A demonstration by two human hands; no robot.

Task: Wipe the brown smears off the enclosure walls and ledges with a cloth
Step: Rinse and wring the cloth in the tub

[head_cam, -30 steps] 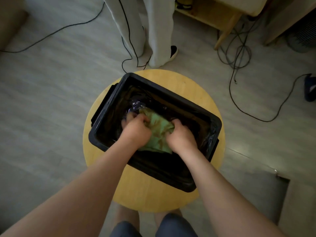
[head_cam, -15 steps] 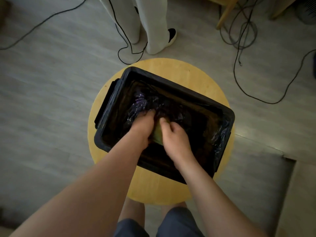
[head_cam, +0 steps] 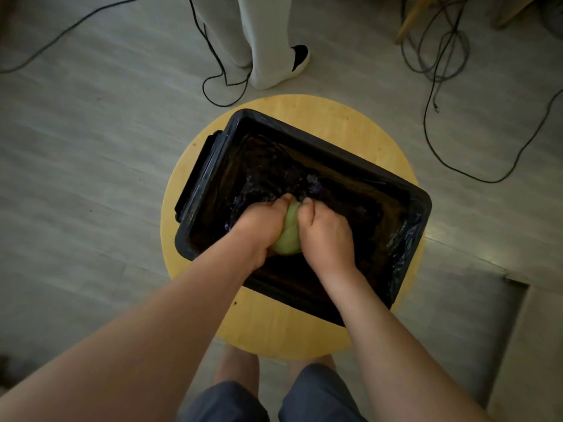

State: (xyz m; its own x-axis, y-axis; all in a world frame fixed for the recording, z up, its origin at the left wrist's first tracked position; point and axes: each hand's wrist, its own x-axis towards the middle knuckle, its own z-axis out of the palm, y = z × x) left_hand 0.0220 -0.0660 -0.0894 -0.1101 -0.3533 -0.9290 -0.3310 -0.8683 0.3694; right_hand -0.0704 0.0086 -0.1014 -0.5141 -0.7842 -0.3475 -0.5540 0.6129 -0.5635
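Note:
A black rectangular tub [head_cam: 423, 205], lined with dark crinkled plastic, stands on a round wooden stool [head_cam: 344, 123]. Both my hands are down inside it. Between them sits a green cloth [head_cam: 289, 233], bunched into a tight wad. My left hand [head_cam: 259, 222] grips the cloth from the left with curled fingers, and my right hand [head_cam: 323, 231] grips it from the right. Only a narrow strip of the cloth shows between the two hands. The tub's inside is dark and wet-looking; I cannot make out any brown smears.
Another person's legs [head_cam: 265, 41] in light trousers stand just beyond the stool. Black cables [head_cam: 441, 56] trail over the grey floor at the back and right. A wooden furniture leg [head_cam: 411, 19] is at the top right. My knees [head_cam: 274, 391] are under the stool's near edge.
The cloth, spread loosely between my hands a second ago, is now squeezed into a compact wad. Both hands have closed in together on it. The camera has tilted further down.

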